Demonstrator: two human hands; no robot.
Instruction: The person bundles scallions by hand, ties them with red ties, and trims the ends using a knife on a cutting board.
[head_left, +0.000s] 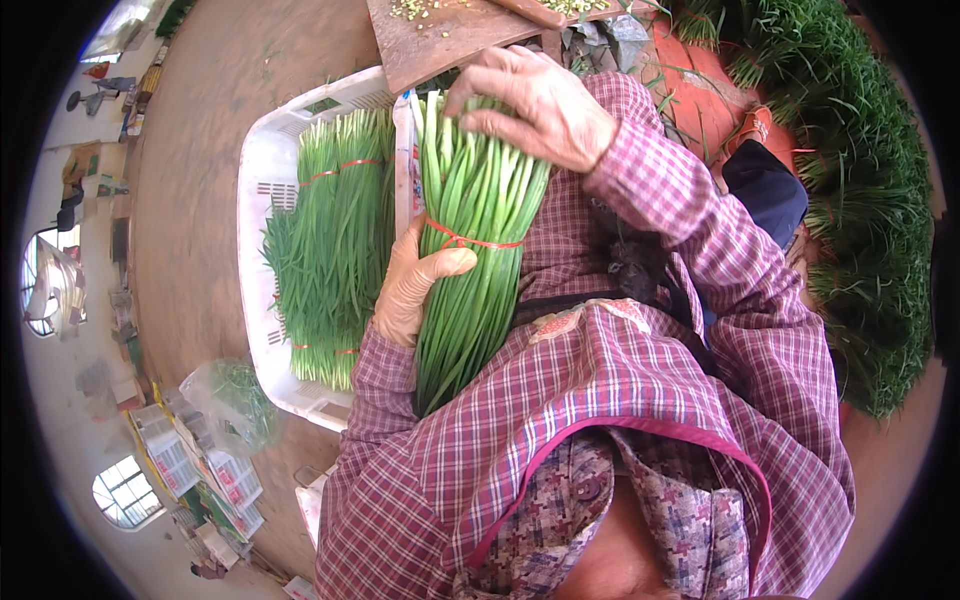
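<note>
Floor (190, 200): brown, bare-looking; white crate (256, 215) at the person's left.
Held bundle (478, 300): long green stalks, above the lap, just beside the crate; red band (485, 243) around its middle.
Left hand (412, 280): wrapped round the bundle near the band, thumb on top, grasping.
Right hand (545, 112): fingers curled over the pale ends; gripping or only resting, cannot tell.
Crate bundles (335, 235): several, banded, laid inside; look done.
Board (450, 45): chopped bits (412, 10), so some trimming seems done.
Green heap (865, 215): large, right side, outside the crate; looks like plenty left.
Status: held bundle banded, not yet crated.
</note>
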